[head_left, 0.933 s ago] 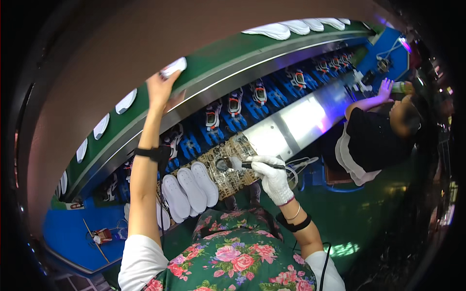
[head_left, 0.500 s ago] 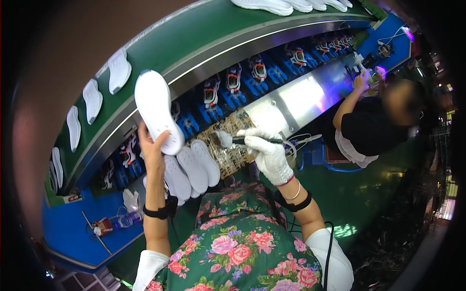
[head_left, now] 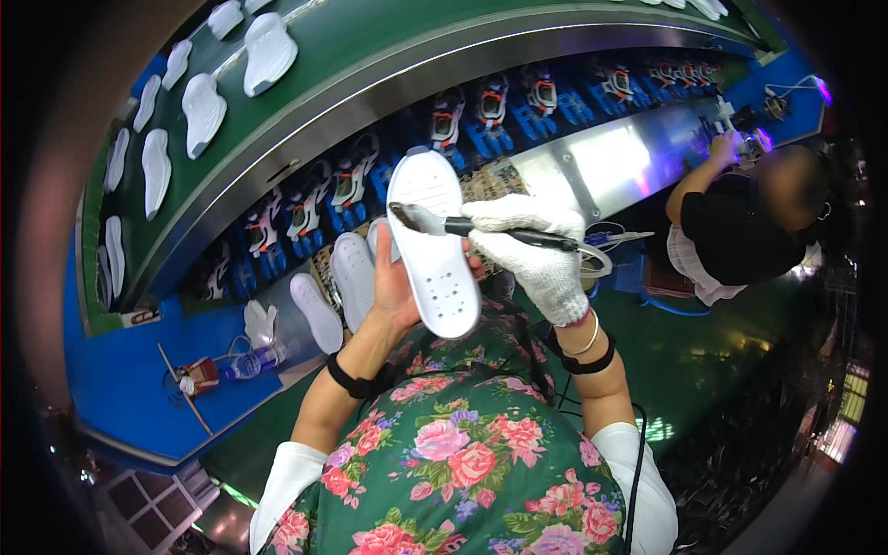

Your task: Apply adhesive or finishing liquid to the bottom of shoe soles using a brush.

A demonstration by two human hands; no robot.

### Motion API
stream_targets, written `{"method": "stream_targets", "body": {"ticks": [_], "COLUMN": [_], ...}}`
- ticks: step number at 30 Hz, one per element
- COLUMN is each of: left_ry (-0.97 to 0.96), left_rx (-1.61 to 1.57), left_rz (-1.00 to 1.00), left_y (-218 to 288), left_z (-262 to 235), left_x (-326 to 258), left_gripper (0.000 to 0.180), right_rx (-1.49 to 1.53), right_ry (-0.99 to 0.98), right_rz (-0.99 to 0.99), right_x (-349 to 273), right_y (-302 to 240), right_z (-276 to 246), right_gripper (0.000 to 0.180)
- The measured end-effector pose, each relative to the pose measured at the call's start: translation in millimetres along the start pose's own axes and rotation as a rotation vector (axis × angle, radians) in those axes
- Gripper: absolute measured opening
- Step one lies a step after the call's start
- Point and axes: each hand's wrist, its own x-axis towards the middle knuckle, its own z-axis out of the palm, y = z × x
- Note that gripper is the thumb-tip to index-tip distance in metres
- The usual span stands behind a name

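In front of me I hold up a white shoe sole, its inner face with small holes turned toward me. My bare left hand is closed around it from behind, fingertips showing at its right edge. My right hand, in a white knitted glove, grips a brush with a black handle and a tube at its rear end. The brush's dark-tipped bristles lie against the upper part of the sole. Behind my left hand are more white soles, partly hidden by it.
Beyond runs a green conveyor belt carrying several white soles. Below its metal edge stand shoe uppers on blue holders. A plastic bottle and a white glove lie at the left. A co-worker works at the right.
My left hand has brought the sole from beside the belt inward and to the right. My right hand has moved the brush from over the stained board onto the sole.
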Motion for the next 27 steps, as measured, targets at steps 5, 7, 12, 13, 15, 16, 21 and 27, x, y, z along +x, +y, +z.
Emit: {"method": "stream_targets", "body": {"ticks": [5, 7, 12, 13, 15, 16, 21, 27], "left_ry": [0.019, -0.081, -0.161, -0.164, 0.330, 0.265, 0.149, 0.343], "left_rx": [-0.028, -0.046, -0.014, -0.017, 0.454, 0.409, 0.152, 0.434], "left_rz": [0.049, 0.103, 0.175, 0.166, 0.253, 0.206, 0.183, 0.287], "left_y": [0, -1, -5, -6, -7, -3, 7, -7], "left_z": [25, 22, 3, 6, 16, 7, -28, -5], "left_x": [0, 0, -2, -2, -1, -1, -4, 10], "left_gripper": [0.114, 0.111, 0.103, 0.103, 0.101, 0.101, 0.101, 0.100], "right_rx": [-0.231, -0.309, -0.647, -0.713, -0.717, -0.632, -0.305, -0.534], "right_ry": [0.007, 0.021, -0.014, -0.031, -0.118, -0.127, 0.024, -0.144], "right_rz": [-0.199, -0.339, -0.587, -0.624, -0.629, -0.629, -0.285, -0.632], "right_x": [8, 14, 17, 15, 6, 5, 5, 7], "right_y": [6, 13, 8, 7, 17, 20, 27, 42], "right_z": [8, 12, 24, 28, 34, 37, 30, 19], "right_gripper": [0.021, 0.022, 0.034, 0.034, 0.036, 0.036, 0.031, 0.033]}}
